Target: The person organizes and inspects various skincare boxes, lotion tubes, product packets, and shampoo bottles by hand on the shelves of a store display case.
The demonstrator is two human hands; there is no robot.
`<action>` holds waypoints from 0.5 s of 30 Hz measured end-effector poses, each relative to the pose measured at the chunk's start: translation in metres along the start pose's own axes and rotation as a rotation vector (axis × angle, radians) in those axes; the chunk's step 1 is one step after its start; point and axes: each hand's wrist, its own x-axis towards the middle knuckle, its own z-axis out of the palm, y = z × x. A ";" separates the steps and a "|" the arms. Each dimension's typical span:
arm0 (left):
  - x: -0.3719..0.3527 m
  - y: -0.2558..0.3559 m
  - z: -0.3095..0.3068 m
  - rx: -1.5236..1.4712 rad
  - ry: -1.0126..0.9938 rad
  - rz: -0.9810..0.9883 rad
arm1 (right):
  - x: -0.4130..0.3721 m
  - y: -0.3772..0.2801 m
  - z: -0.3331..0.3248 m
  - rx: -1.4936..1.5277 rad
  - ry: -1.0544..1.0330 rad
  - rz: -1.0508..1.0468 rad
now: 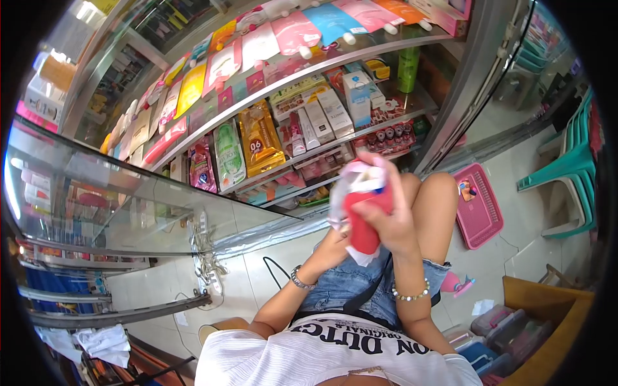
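Over my lap I hold a red packet (365,235) with white ends, somewhat blurred. My right hand (398,222) is wrapped round it from the right, thumb across its front. Below and to the left, my left hand (333,249) is closed at its lower left side, fingers partly hidden behind it. A crumpled whitish-pink piece (343,196), like cloth or tissue, bunches at the packet's upper left, with a white and blue bit near the top. I cannot tell which hand grips the crumpled piece.
A glass display case (283,83) ahead holds pouches, boxes and a green bottle (407,69). Its glass door (161,206) swings out at left. A pink basket (479,222) lies on the floor at right, near stacked green stools (566,174). Lidded plastic boxes (508,334) stand lower right.
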 end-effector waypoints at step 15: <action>0.000 0.024 -0.041 0.602 -0.220 0.201 | -0.002 0.021 0.010 -0.189 0.138 0.074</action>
